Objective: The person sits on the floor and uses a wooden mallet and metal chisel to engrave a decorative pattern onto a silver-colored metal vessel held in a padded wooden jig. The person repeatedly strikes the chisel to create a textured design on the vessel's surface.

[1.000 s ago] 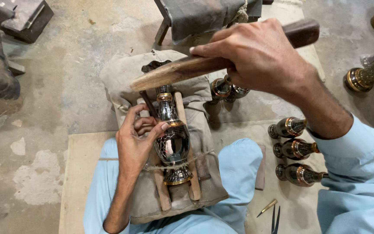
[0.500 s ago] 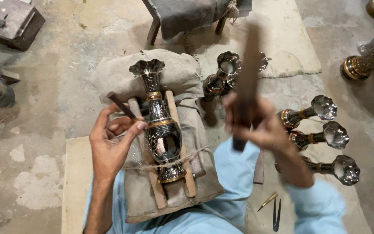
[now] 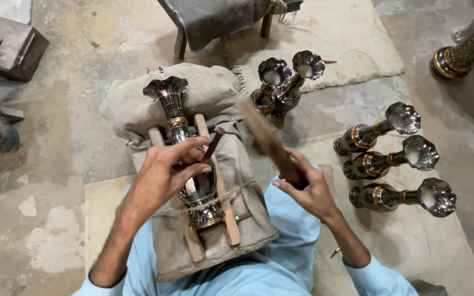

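two hands: left hand (image 3: pixel 168 170) steadies vase (image 3: pixel 185 148), right hand (image 3: pixel 308 189) grips mallet (image 3: pixel 267 140).

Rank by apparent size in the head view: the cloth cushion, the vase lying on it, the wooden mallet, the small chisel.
1. Cloth cushion
2. Vase on the cushion
3. Wooden mallet in the right hand; blurred and nearer the camera, so its rank against the vase is unsure
4. Chisel in the left hand

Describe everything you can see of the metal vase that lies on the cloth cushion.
The vase looks like polished metal, silver with dark and gold bands. It has a fluted flared mouth, a ribbed neck, a round belly and a gold foot. It lies on its side between two wooden strips, tied with string, on the cloth cushion, mouth away from the person. The left hand covers its belly and holds a thin dark tool to it.
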